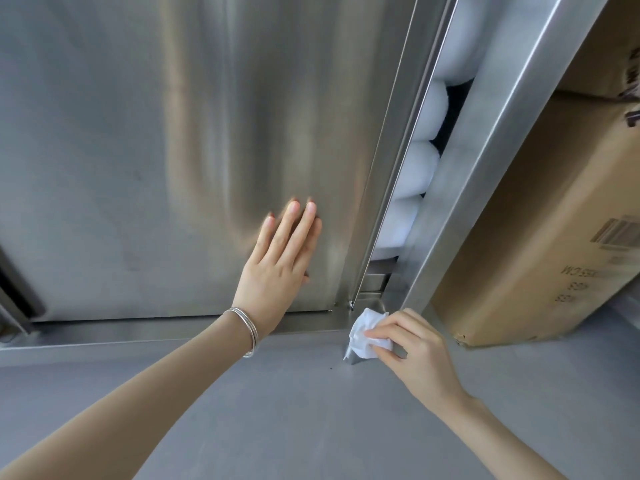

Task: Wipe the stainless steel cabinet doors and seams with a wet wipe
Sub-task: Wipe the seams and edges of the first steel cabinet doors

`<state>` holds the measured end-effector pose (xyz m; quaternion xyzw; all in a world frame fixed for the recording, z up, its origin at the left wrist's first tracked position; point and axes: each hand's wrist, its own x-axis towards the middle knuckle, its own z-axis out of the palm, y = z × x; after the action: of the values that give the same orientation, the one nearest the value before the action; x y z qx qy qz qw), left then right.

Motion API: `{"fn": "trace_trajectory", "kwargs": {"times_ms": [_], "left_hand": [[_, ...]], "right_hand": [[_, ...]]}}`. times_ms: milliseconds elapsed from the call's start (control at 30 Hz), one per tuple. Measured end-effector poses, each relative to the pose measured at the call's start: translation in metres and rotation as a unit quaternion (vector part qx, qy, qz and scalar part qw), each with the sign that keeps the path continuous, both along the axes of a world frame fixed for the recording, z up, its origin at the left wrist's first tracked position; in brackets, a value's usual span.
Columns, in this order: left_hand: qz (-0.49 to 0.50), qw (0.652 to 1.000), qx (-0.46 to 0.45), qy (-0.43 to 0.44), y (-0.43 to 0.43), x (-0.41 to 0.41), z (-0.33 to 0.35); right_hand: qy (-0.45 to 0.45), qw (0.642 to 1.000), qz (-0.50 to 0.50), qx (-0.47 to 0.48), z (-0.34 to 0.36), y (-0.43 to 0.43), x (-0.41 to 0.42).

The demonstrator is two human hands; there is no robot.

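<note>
Down low, my left hand [282, 258] lies flat against the steel cabinet door [156, 150] — fingers straight and close together, palm on the metal near the door's lower right corner, gripping nothing. Thin silver bangles [246, 329] sit on that wrist.

My right hand [412, 344] pinches the wet wipe [365, 332] between thumb and curled fingers. The wipe is white and crumpled, bunched at the bottom corner of the cabinet, where the lower rail [173, 327] meets the foot of the upright steel post [485, 150]. It touches the metal there, just right of the door's bottom corner and just above the grey floor [277, 410]. A small steel foot [353, 360] shows under the wipe, partly covered by it.

Between the door's right edge and the post is a narrow gap, and in it I can see white rounded bundles [420, 168] stacked one above another — what they are I cannot tell. To the right of the post stands a brown cardboard box [540, 237] with a barcode label and printed letters on its side. At the far left, a dark slit marks the door's other edge.
</note>
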<state>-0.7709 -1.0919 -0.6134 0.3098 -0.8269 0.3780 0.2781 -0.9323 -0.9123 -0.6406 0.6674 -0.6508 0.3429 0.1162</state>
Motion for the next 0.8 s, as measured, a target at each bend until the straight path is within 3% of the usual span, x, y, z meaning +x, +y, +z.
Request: {"fn": "trace_trajectory", "kwargs": {"times_ms": [567,667,800], "left_hand": [[0.019,1.0,0.022,-0.004,0.033,-0.046,0.01],[-0.023,0.996,0.085,0.018,0.049,-0.04,0.017],[-0.117,0.979,0.168,-0.015,0.074,-0.032,0.042]], "right_hand": [[0.011,0.997,-0.066,-0.034,0.007,0.031,-0.027],[0.037,0.996,-0.075,-0.033,0.016,0.032,-0.028],[0.135,0.984,-0.113,-0.033,0.046,0.042,-0.045]]}}
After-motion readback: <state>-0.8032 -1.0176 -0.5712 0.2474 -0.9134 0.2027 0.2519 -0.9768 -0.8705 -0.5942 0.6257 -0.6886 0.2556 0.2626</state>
